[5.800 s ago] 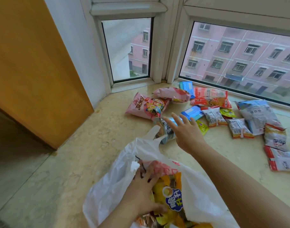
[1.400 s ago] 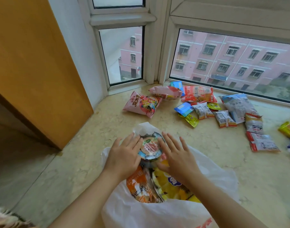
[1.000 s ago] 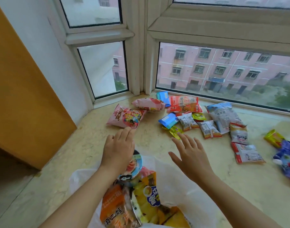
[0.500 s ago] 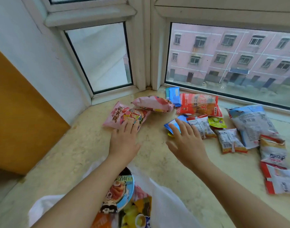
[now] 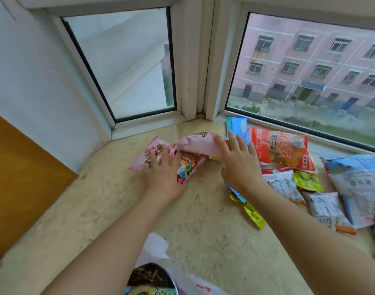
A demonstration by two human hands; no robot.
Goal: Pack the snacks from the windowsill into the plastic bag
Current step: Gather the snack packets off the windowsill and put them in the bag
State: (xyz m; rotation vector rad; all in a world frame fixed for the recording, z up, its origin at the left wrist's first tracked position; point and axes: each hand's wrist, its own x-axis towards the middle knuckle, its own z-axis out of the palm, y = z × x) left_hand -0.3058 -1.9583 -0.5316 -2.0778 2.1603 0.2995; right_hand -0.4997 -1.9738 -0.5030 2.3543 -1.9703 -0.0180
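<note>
From the head camera, your left hand lies on the flat pink snack bag on the windowsill, fingers spread and only lightly bent over its printed face; you press it rather than pinch it. Your right hand reaches just beside it, its fingers laid over the end of the puffed pink packet, which overlaps the upper edge of the flat pink bag. Whether those fingers curl under the packet, you cannot tell from here.

The remaining snacks sit to your right along the window. A blue box stands nearest the corner, partly behind your right fingers, and a large red bag lies touching it. Below that are small white sachets, a small green packet, and a big blue-and-white bag near the frame's edge. A yellow packet and a blue sliver peek out from under your right forearm.

The plastic bag sits at the bottom of the frame, between your forearms, well apart from the pink bags. A round noodle bowl with a dark lid shows in its mouth.
</note>
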